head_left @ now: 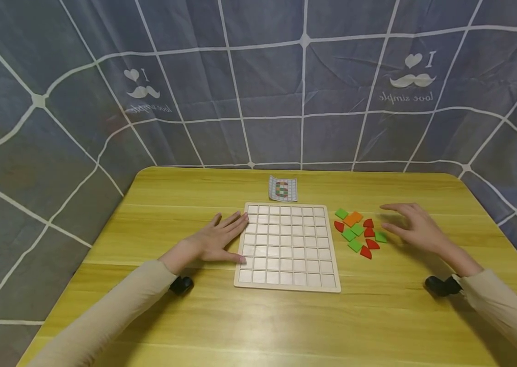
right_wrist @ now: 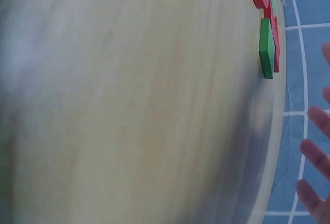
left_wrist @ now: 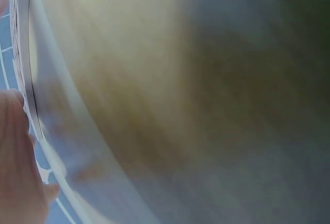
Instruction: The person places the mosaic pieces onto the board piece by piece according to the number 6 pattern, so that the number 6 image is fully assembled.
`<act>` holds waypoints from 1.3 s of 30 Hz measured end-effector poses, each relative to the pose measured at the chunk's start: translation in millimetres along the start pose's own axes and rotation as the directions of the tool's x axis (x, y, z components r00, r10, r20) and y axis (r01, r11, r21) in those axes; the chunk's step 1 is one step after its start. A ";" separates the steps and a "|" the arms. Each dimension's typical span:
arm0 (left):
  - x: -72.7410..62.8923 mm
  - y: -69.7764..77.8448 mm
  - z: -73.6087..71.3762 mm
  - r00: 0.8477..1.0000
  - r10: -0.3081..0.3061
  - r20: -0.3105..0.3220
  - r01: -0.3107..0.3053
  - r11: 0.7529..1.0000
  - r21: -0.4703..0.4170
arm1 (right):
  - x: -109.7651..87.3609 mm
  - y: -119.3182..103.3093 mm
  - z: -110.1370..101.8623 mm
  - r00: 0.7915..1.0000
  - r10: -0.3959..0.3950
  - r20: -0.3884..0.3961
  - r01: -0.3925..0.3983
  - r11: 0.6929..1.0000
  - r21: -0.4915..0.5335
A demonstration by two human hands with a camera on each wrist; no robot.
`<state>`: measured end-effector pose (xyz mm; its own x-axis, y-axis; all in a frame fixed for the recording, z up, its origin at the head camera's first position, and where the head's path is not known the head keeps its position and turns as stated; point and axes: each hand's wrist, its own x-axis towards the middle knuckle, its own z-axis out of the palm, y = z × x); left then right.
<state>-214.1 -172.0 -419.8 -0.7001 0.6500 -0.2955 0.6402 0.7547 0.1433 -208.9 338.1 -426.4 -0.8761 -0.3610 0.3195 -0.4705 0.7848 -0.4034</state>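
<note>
A pale wooden board [head_left: 260, 251] with a grid of square recesses lies flat on the table. My left hand [head_left: 217, 238] is spread at its left side, with fingertips and thumb touching that edge. Right of the board lies a loose group of thin pieces: green squares [head_left: 380, 236], red quarter-circles [head_left: 366, 252] and orange pieces [head_left: 353, 219]. Just right of this group my right hand [head_left: 416, 230] hovers, fingers extended and holding nothing. In the right wrist view its fingers [right_wrist: 314, 154] show at the right border, apart from a green piece [right_wrist: 266, 48].
A small printed card [head_left: 291, 195] with a coloured pattern on a grid lies behind the board, its edges slightly raised. The yellow wood-grain table [head_left: 281, 326] backs onto a grey-blue curtain [head_left: 267, 92] with white lines. The left wrist view is mostly blurred table.
</note>
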 end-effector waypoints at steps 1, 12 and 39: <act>0.1 0.0 0.0 1.000 0.001 0.001 -0.001 1.000 0.003 | 0.8 -0.1 0.6 1.000 -0.002 0.002 0.002 1.000 0.002; 1.0 0.2 1.4 1.000 0.005 0.013 -0.005 1.000 0.016 | 6.5 3.4 7.6 0.999 0.003 0.054 -0.004 1.000 0.012; 4.5 -2.3 -1.6 0.999 0.024 0.036 -0.026 0.997 0.066 | 15.1 13.5 13.7 0.993 -0.049 0.106 0.040 0.996 0.084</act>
<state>-219.2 -170.6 -420.0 -0.6727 0.6644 -0.3257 0.6781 0.7297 0.0880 -229.9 336.4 -438.8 -0.8583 -0.4501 0.2464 -0.5124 0.7248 -0.4607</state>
